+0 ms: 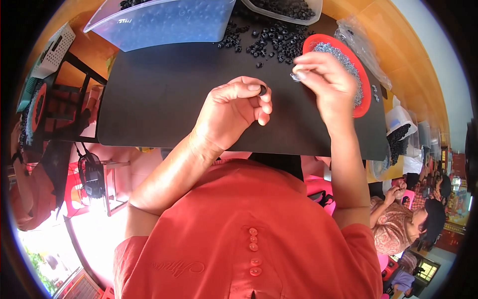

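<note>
Between the thumb and forefinger of my left hand sits a small black round part, its other fingers loosely curled. My right hand pinches a small shiny metal piece at its fingertips, to the right of the left hand. Just behind the right hand is a red tray with many small silvery metal pieces in it; the hand hides part of it. Loose black round parts lie in a heap on the dark table, beyond both hands.
A translucent bin of black parts stands at the far left of the table, another container at the far middle. A clear plastic bag lies beyond the tray. Other people sit at right, one in a patterned shirt.
</note>
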`<state>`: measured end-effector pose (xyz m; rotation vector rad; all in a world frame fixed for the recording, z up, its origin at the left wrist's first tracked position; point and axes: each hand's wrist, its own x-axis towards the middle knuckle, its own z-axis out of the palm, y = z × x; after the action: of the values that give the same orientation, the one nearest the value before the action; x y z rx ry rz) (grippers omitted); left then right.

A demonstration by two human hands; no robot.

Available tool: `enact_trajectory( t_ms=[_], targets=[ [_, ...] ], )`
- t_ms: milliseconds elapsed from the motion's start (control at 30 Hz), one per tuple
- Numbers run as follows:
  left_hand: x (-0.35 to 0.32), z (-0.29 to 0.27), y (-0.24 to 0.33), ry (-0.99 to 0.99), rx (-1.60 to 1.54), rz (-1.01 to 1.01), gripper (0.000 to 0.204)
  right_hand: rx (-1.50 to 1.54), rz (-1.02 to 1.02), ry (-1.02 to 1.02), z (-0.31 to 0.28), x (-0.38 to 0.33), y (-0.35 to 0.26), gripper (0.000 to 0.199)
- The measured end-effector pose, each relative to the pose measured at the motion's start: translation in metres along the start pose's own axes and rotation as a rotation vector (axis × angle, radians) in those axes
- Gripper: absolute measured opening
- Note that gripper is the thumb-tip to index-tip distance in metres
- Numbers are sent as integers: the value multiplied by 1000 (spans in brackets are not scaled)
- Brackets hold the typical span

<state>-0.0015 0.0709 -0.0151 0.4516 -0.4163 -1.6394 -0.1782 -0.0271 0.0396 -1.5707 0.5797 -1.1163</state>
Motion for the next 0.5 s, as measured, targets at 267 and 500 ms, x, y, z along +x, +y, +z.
enact_trajectory(
  t_ms=[267, 500],
  targets=[
    [0, -2, 1, -15, -27, 6, 20, -162, 38, -9, -4, 11, 9, 22],
    [4, 25, 11, 123, 74, -69, 23, 16, 119, -19, 8, 12, -8, 23]
  ],
)
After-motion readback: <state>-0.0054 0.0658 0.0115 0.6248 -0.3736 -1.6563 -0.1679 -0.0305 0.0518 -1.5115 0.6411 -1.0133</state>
